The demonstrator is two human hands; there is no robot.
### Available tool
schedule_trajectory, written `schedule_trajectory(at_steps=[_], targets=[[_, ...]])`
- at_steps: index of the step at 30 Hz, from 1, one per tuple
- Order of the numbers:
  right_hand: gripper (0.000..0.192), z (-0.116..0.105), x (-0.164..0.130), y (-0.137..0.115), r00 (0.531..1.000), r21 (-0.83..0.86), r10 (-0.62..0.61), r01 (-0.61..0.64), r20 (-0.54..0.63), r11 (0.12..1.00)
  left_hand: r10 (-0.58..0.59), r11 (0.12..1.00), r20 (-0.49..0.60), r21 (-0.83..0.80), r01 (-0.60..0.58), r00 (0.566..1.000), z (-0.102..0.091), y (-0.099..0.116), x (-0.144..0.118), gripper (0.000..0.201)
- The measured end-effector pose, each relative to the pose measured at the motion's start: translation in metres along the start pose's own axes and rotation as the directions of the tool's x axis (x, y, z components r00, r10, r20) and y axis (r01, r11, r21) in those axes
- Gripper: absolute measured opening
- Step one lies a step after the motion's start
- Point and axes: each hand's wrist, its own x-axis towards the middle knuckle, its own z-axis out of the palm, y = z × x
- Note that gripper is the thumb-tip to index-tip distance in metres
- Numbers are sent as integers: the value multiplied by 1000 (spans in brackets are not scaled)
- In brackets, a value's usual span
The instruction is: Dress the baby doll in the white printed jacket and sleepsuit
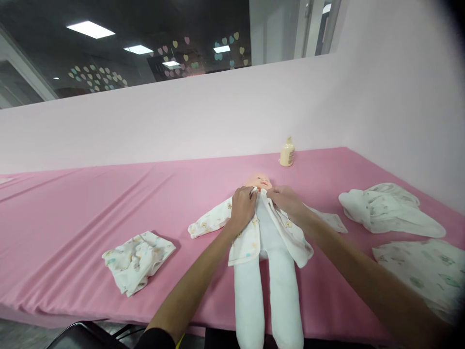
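Observation:
A baby doll with a white cloth body lies on its back, its head away from me and its legs reaching over the table's near edge. It wears a white printed baby jacket, which hangs open down the front with both sleeves spread out. At the neckline my left hand pinches the jacket's left front edge. On the other side of the neck, my right hand grips the right front edge by the collar. The doll's chest shows between the two edges. My hands partly cover the jacket's shoulders.
Pink cloth covers the table. A crumpled printed baby garment lies at left. To the right are a bunched white cloth and a flat printed cloth. A pale yellow bottle stands by the wall. A black chair is below.

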Motion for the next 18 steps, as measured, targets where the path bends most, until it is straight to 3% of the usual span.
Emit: schedule_trajectory(at_steps=[6,11,14,18], targets=[[22,-1,2,0,998,54,53,-52,-29,997,-64,990,-21,-131,60,998,1,-3,4,36],[16,0,7,7,1000,-122,4,-6,-18,993,-84,985,-35,-153,77,996,0,-2,3,32],[15,0,8,7,998,-239,-52,41,-41,970,-64,992,-51,-109,58,997,-1,-1,3,31],[10,-1,7,6,997,-291,-77,78,14,954,-7,999,-60,-32,6,998,0,-3,2,32]])
